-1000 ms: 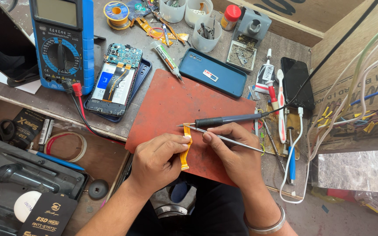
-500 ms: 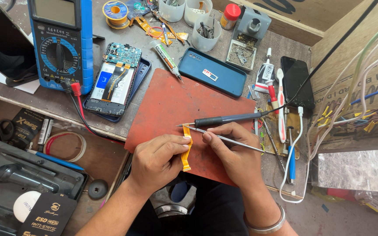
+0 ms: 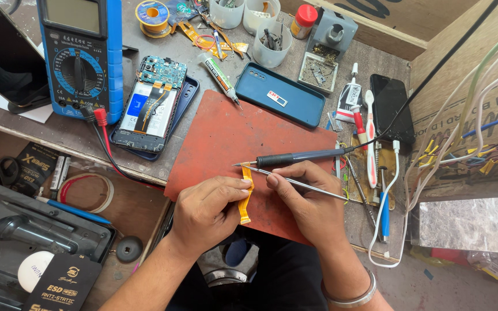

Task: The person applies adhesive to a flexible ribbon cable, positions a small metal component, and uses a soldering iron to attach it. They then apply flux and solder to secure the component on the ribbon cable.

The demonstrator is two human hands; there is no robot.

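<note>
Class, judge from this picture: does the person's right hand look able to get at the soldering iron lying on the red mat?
Probably yes: the soldering iron lies just beyond the right hand, nothing between, though that hand already holds tweezers.

Bare forearms, no sleeves in view. Plain silver metal bangle point(image 3: 350, 298) circling the wrist behind the right hand point(image 3: 308, 203). Left hand point(image 3: 207, 212) unadorned. Dark trousers point(image 3: 286, 275) below.

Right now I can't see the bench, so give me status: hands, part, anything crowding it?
Left hand pinching orange flex cable on red mat. Right hand holds metal tweezers at its top. Soldering iron lies beside, tip near cable.
</note>
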